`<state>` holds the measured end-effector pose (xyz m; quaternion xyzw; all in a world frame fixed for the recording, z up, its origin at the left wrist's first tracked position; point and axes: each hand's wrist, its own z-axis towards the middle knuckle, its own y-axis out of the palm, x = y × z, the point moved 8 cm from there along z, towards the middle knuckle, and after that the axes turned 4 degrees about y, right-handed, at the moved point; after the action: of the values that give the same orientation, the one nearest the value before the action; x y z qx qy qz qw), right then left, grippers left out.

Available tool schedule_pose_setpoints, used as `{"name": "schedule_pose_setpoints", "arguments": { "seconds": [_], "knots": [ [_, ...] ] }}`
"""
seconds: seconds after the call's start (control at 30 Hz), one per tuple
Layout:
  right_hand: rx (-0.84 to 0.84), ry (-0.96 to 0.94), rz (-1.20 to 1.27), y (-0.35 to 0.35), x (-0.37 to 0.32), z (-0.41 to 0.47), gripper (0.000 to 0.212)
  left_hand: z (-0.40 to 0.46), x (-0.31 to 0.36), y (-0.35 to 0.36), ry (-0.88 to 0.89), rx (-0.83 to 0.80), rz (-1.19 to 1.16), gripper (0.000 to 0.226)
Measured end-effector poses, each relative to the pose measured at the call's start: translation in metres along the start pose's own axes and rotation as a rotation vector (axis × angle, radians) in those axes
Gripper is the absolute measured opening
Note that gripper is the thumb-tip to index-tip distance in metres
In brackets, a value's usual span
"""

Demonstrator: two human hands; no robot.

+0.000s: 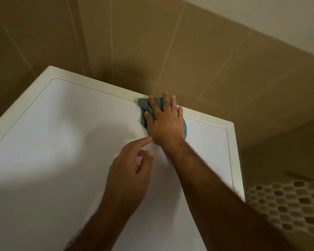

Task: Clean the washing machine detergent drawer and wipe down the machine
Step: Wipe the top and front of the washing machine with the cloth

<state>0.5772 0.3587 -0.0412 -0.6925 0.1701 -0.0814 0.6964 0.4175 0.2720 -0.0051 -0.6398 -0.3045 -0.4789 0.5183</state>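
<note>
The white top of the washing machine (62, 124) fills the lower left of the head view, with a cream rim along its back and right edges. My right hand (164, 122) lies flat with straight fingers on a grey-blue cloth (143, 104), pressing it onto the top near the back rim. My left hand (129, 171) hovers just behind the right wrist with loosely curled fingers and holds nothing; its forefinger points toward the right hand. The detergent drawer is out of view.
A brown tiled wall (188, 51) stands close behind the machine and to its right. A strip of small hexagonal mosaic tiles (288, 205) shows at the lower right, beyond the machine's right edge.
</note>
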Motion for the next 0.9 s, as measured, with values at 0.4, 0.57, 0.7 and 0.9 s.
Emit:
{"name": "schedule_pose_setpoints", "arguments": {
  "seconds": [0.4, 0.57, 0.7, 0.9],
  "knots": [
    [0.016, 0.109, -0.004, -0.013, 0.071, 0.014, 0.054, 0.024, 0.029, 0.057, 0.057, -0.111, 0.056, 0.038],
    [0.010, 0.128, 0.007, -0.018, 0.099, 0.009, 0.055, 0.026, 0.038, 0.074, 0.087, -0.150, 0.067, 0.039],
    [0.014, 0.187, -0.007, -0.024, 0.134, -0.001, 0.054, 0.022, 0.041, 0.085, 0.081, -0.176, 0.045, 0.038],
    [0.017, 0.269, -0.043, -0.028, 0.170, -0.017, 0.056, 0.011, 0.047, 0.099, 0.102, -0.201, 0.043, 0.037]
  ]
}}
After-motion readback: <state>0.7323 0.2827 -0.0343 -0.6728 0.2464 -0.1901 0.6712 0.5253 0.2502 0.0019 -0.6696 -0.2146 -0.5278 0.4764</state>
